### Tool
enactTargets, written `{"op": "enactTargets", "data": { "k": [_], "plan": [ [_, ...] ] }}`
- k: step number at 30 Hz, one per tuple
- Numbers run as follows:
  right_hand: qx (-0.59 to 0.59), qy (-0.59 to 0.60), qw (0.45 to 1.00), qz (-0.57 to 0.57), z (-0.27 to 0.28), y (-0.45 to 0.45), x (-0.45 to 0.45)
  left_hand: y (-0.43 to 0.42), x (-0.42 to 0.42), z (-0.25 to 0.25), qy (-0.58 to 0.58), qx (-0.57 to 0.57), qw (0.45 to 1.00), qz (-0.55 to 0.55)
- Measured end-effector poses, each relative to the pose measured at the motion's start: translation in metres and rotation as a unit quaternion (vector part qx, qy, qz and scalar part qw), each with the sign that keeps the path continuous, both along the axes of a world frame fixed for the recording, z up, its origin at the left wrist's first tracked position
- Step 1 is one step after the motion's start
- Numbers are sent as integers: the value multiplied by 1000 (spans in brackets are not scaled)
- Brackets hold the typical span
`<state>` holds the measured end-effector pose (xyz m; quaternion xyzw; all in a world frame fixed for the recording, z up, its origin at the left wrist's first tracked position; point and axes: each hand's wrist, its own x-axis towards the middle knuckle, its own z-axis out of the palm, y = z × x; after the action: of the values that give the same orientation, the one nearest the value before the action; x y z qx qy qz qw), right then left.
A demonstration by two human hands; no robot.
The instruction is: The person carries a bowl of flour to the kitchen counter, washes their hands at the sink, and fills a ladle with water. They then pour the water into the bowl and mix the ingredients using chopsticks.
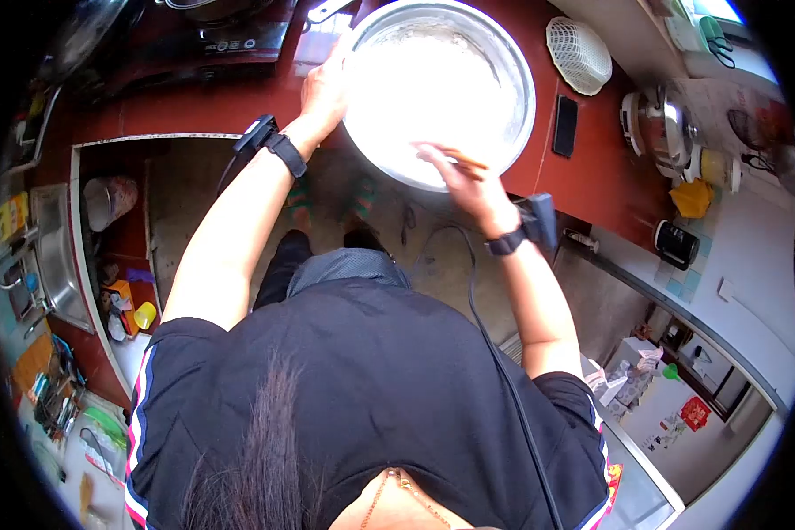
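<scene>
A large round metal basin [523, 97] stands at the front edge of the red-brown counter. Its inside is so glaring white that the contents are hard to make out. My left hand [325, 93] grips the basin's left rim, fingers closed around the edge. Over the basin's near right side is my right hand [473, 187], blurred by motion, its fingers bent together. A thin brownish, stick-like shape shows at those fingers, too smeared to name. Each wrist wears a black strap with a small device.
A white mesh basket [579, 55] and a black phone [565, 125] lie right of the basin. A glass kettle [664, 128] stands farther right. At upper left is a black cooktop [212, 53]. A cable [473, 291] hangs by my right arm.
</scene>
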<state>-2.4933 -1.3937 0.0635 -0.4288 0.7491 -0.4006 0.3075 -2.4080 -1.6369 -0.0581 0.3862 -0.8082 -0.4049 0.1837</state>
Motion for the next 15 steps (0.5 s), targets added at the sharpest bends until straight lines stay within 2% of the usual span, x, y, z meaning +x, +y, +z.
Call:
{"op": "enactTargets", "data": {
  "k": [2, 3, 4, 5, 6, 8, 9, 10, 12, 14, 15],
  "plan": [
    [-32, 137, 990, 32, -22, -17, 8, 1, 2, 4, -9, -5, 1000, 2],
    [-7, 298, 952, 76, -40, -22, -7, 2, 3, 4, -13, -6, 1000, 1],
    [6, 455, 885, 103, -59, -26, -22, 2, 4, 3, -11, -12, 1000, 1],
    [2, 317, 948, 25, -88, -34, -42, 1, 3, 0, -8, -18, 1000, 1],
    [-2, 172, 984, -52, -89, -40, -50, 1, 3, 0, -4, -23, 1000, 1],
    [-2, 152, 986, -62, -64, -37, -66, 1, 6, 5, -17, -19, 1000, -12],
    [-56, 124, 989, -58, -62, -30, -76, 0, 5, 9, -20, -18, 999, -18],
    [-103, 38, 989, -99, -60, -19, -78, -3, 4, 13, -29, -63, 997, -18],
    [-119, -8, 983, -139, -30, 1, -76, -9, 4, 24, -52, -152, 987, -18],
    [-144, -50, 978, -142, -10, 20, -73, -27, 3, 33, 14, -233, 972, 8],
    [-104, -51, 981, -154, -2, 27, -64, -40, 5, 41, 17, -280, 960, 12]
  ]
}}
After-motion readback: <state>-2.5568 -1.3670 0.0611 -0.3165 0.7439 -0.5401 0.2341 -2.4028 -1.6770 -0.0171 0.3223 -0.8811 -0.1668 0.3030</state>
